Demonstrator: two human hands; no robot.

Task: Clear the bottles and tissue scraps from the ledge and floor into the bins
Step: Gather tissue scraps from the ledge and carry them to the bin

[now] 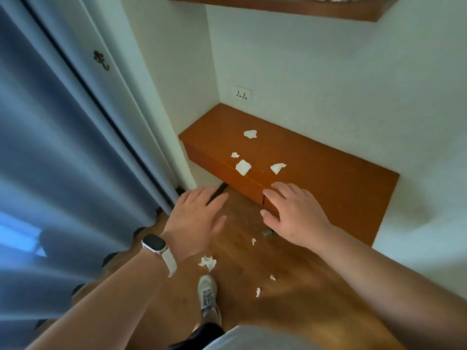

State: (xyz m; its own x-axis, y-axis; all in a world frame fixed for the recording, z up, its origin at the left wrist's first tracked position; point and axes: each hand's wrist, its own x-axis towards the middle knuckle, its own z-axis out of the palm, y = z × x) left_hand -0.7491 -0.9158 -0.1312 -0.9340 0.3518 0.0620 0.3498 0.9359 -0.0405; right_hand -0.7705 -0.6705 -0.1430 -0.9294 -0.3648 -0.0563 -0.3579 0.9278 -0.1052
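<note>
Blue-grey curtain [50, 147] filled the left of the frame, its folds reaching down to the wooden floor [316, 286]. Just right of it stood a white door panel [88, 29] with a dark metal hook [101, 61] in the upper left.

Below centre, the left hand [197, 218] was stretched out palm down above the floor, with a pale-strapped watch [154, 245] on its wrist. Its fingers [217, 200] were straight and slightly apart, holding nothing. Near the bottom edge a grey shoe [207, 296] stood on the floor.

White tissue lay scattered on the boards: a crumpled floor scrap [207, 262] just above the shoe, a tiny scrap [253, 241] between the two wrists, and two lower scraps [272, 277] [258, 291] to the right of the shoe.

Right of centre, the orange-brown ledge [341, 178] ran along the white wall [353, 84] into the corner, under a wall socket [241, 94]. Four more pieces lay on its left half: a rear scrap [250, 134], a small scrap [235, 155], a square scrap [243, 167] at the front edge, and a right scrap [278, 168].

The right hand [295, 213] reached over the ledge's front edge, fingers [280, 189] spread and empty; whether it touched the wood could not be told. Beneath it on the floor showed what looked like a clear bottle [268, 232], mostly hidden. A wooden shelf [278, 8] crossed the top right.
</note>
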